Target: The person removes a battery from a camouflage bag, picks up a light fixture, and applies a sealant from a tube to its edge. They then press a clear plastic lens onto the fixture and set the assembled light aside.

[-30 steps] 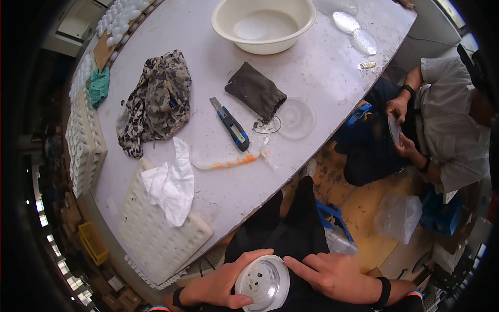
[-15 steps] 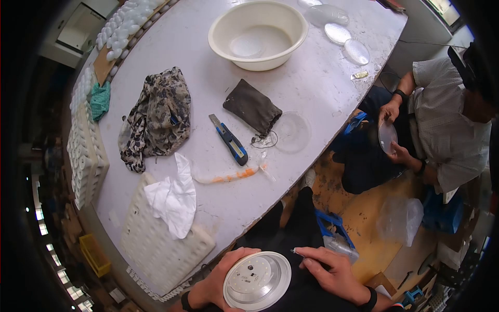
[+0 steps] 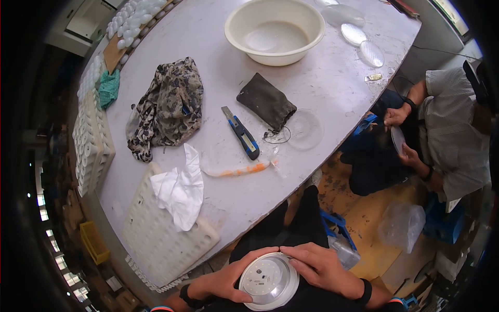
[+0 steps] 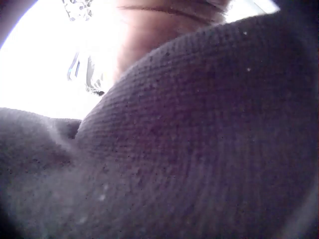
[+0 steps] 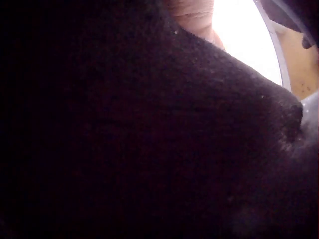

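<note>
In the head view a round white lamp body (image 3: 268, 281) with small dark components on its inner plate lies low in the lap. The left hand (image 3: 228, 281) grips its left side, thumb over the near rim and fingers along the far rim. The right hand (image 3: 319, 268) rests with extended fingers on the upper right rim; whether it holds something small there is hidden. Dark fabric fills most of both wrist views, with part of the left hand (image 4: 164, 35) in the left one and part of the right hand (image 5: 194, 17) in the right one.
On the table (image 3: 218, 208) are a blue cutter (image 3: 243, 136), a dark pouch (image 3: 266, 101), a white basin (image 3: 274, 36), a white cloth (image 3: 182, 195), camouflage fabric (image 3: 174, 101) and clear discs (image 3: 371, 53). Another person (image 3: 449, 119) sits at the right with a disc.
The right hand has come back from beside the lamp body onto its rim, and the lamp body has turned slightly. The other person's disc is tilted more edge-on. The head view has shifted.
</note>
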Demonstrator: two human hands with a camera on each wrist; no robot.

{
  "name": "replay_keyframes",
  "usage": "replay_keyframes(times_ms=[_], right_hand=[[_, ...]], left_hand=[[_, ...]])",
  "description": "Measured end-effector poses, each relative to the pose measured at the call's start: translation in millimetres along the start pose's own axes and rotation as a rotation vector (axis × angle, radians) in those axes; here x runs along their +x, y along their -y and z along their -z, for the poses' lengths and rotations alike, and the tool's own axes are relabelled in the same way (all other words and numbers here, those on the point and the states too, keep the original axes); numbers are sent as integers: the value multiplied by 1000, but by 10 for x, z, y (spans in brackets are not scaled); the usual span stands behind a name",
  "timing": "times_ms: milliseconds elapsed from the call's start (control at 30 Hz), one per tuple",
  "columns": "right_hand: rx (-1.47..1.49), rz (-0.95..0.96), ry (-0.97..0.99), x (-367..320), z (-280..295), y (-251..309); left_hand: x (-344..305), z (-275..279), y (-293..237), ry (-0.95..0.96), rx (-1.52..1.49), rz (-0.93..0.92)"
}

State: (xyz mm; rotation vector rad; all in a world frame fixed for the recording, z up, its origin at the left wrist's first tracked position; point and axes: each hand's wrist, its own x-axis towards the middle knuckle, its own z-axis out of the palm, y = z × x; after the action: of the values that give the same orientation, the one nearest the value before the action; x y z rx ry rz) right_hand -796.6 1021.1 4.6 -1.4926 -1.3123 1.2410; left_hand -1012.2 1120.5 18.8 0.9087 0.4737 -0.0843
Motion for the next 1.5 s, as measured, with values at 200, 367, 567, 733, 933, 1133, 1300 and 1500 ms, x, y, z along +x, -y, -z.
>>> replay_keyframes(times_ms=[200,367,567,733,933,1133,1300,1500], right_hand=[[-301,130,48,-82,57,70],[-326,130,-8,-130,-24,54],[-305,140,-57,-117,-14,37],[-358,136,-44,-115,-1,56],[-442,361,-43,91,94,259],[-360,353,-55,-46,164,107],[-372,188,-75,-87,160,137],[-374,155,-72,-54,119,131]], left_hand=[[-56,-71,88,-72,50,-21],[-70,-96,77,-112,22,10],[-23,-66,58,-83,84,-17],[0,-62,44,-57,122,-42],[111,-83,-128,79,138,38],[20,-139,-86,-56,393,-135],[-76,-145,-228,-180,538,-182],[-64,-176,-303,-244,507,-133]])
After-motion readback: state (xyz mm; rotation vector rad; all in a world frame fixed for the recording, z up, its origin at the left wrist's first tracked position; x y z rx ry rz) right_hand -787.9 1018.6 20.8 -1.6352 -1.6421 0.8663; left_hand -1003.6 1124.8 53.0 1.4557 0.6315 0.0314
